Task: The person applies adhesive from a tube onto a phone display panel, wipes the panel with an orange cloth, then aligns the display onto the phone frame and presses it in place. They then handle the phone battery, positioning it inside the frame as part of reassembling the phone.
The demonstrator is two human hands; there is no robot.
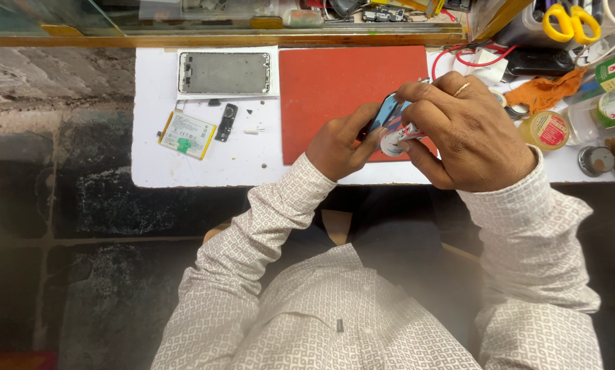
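I see both hands raised just above the near edge of the red mat (335, 89), wrists bent inward so they meet around a small blue phone part (389, 113). My left hand (338, 147) pinches its lower end, thumb up along the side. My right hand (468, 133) arches over it, fingers curled tight on its upper edge.

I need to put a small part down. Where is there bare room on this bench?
Free: the red mat above the left hand, and the white top below the battery. Crowded: the right end, around the tape roll and scissors.
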